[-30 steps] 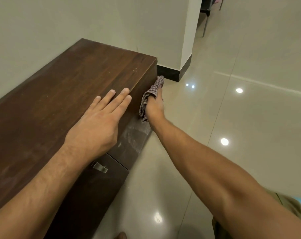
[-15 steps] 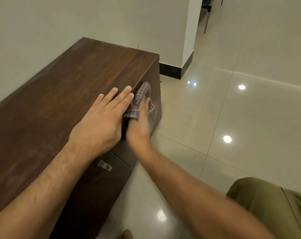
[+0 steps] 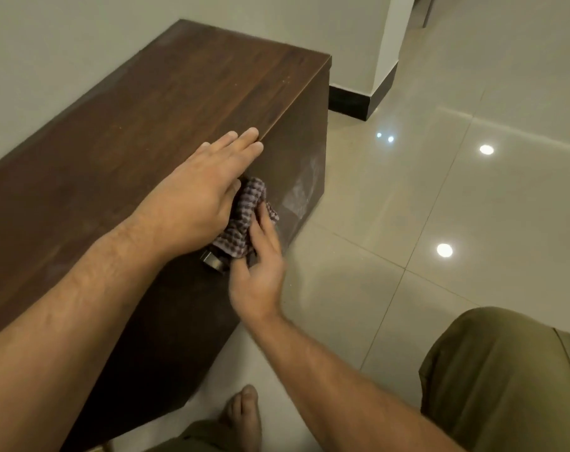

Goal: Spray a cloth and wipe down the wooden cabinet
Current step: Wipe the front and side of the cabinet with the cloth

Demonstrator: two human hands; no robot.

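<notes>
Right hand (image 3: 257, 282) presses crumpled checked cloth (image 3: 244, 220) against dark wooden cabinet (image 3: 140, 125).

One wooden cabinet (image 3: 166, 102) in view, one checked cloth (image 3: 244, 220) — one metal handle (image 3: 211, 260) peeking beneath it. Two hands — left hand (image 3: 195, 203), right hand (image 3: 260, 275). One bare foot (image 3: 242, 415), and four bright light reflections on the floor tiles (image 3: 472, 223).

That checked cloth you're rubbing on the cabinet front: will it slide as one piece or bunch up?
Probably bunches: the cloth is already crumpled into soft folds under the right hand. It looks thin and light, so it likely drags rather than glides on the cabinet, needing firm palm pressure.
</notes>
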